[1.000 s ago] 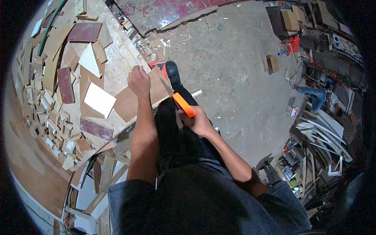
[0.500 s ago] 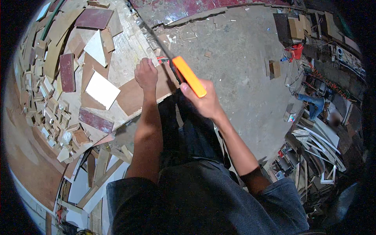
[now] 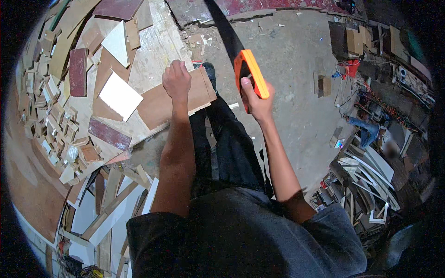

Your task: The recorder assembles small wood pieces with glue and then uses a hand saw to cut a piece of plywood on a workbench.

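My right hand (image 3: 258,99) is closed round the orange handle of a handsaw (image 3: 252,69). Its dark blade points away from me, over the floor to the right of the worktable (image 3: 160,46). A flat brown board (image 3: 155,109) lies along the table's near edge, its right end sticking out toward my leg. My left hand (image 3: 177,81) is on this board at its far edge, with fingers curled; the fingertips are partly hidden. A faint line crosses the board near its right end. The saw is apart from the board.
On the table lie a white panel (image 3: 120,96), dark red boards (image 3: 109,134) and many small wood blocks. Long offcuts (image 3: 111,208) lean below its near edge. Far right are cardboard boxes (image 3: 354,44), a red container (image 3: 351,67), cables, a person's blue-clad leg (image 3: 368,132) and stacked white strips.
My right hand has swung the saw to the right, away from the board, and its blade now points more straight ahead. My left hand stays at the board. The view has shifted slightly.
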Available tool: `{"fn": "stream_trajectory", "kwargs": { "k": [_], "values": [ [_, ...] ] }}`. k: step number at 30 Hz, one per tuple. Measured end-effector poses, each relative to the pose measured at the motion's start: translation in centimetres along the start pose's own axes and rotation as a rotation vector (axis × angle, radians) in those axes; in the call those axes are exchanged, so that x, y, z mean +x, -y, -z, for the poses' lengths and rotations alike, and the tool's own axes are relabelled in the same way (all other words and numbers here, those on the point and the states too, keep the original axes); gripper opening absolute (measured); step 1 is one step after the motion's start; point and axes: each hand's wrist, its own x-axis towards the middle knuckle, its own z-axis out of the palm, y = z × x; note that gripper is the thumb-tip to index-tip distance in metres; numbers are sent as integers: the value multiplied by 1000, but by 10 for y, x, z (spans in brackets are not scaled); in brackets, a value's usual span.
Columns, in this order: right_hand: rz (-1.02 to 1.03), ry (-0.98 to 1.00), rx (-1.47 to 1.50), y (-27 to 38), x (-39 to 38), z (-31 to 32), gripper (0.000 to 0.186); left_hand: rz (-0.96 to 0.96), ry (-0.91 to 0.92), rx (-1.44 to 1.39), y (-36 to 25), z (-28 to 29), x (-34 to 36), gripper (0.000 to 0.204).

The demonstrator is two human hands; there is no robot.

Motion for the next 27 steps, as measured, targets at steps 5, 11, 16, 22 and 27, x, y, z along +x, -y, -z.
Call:
{"fn": "stream_trajectory", "kwargs": {
  "k": [5,11,16,22,27],
  "values": [
    [-28,-38,-93,-101,19,-21,21,-21,-33,-47,-5,-5,2,12],
    [-304,53,-81,-161,-3,-31,23,-3,-38,-56,-8,-7,1,12],
    [-469,100,5,-161,-8,-42,22,0,-47,-63,-2,-6,0,12],
    [-474,154,-1,-173,-1,-46,19,0,-28,-84,-5,-8,1,11],
    [-627,169,168,-174,-2,-48,23,-11,-28,-80,-3,-8,1,11]
  ]
}}
